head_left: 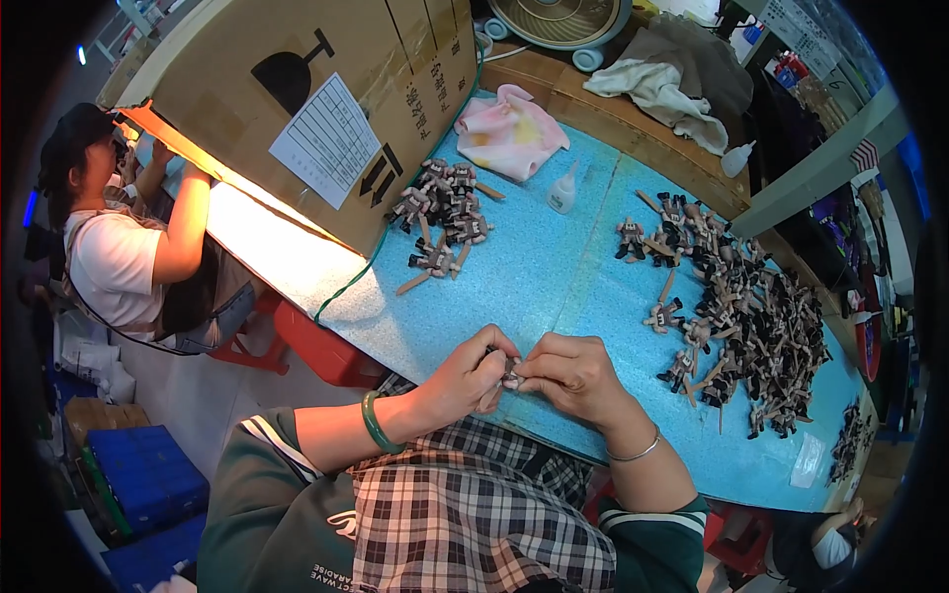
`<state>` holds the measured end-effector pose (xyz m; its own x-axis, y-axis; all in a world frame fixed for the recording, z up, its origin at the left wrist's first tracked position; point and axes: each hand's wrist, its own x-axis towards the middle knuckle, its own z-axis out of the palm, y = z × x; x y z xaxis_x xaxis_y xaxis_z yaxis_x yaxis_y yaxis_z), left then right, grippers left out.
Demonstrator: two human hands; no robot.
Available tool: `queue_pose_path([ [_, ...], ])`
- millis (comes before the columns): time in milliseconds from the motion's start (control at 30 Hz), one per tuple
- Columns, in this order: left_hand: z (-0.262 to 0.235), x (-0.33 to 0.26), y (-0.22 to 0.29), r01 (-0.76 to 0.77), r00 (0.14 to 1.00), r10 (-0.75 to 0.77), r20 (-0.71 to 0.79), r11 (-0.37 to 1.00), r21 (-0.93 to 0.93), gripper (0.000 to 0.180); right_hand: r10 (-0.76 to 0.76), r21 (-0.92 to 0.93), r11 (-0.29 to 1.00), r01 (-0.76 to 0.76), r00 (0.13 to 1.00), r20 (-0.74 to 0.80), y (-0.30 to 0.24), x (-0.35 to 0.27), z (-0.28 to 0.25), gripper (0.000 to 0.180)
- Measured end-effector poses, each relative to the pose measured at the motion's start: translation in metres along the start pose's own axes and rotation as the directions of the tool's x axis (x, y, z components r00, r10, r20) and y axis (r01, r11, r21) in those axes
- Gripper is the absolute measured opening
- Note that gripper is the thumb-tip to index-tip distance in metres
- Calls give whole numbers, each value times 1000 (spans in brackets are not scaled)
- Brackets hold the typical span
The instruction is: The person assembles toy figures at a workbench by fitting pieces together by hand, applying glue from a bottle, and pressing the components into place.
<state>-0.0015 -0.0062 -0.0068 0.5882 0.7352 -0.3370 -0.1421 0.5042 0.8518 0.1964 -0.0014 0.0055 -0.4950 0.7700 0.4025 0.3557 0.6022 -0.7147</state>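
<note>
My left hand and my right hand meet at the near edge of the blue foam-covered table. Together they pinch a small dark figurine on a stick, mostly hidden by my fingers. A green bangle sits on my left wrist, a thin silver one on my right. A small group of similar figurines lies to the far left on the foam. A large heap of them lies to the right.
A big cardboard box stands at the table's left, with a lit strip under its edge. A small glue bottle, a pink cloth and a fan sit farther back. Another person sits at the left.
</note>
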Motion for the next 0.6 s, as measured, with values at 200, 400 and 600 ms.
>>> queue_pose_path([
  [200,-1,0,-3,-32,999,32,-1,999,6,15,-14,-6,1000,14,1000,7,1,0,0,20],
  [400,1,1,-3,-26,1000,26,-15,1000,13,15,-1,6,1000,1,1000,3,2,0,0,20],
  [600,-2,0,-4,-11,1000,10,15,999,48,18,-2,3,1000,2,1000,13,1,0,-1,20],
])
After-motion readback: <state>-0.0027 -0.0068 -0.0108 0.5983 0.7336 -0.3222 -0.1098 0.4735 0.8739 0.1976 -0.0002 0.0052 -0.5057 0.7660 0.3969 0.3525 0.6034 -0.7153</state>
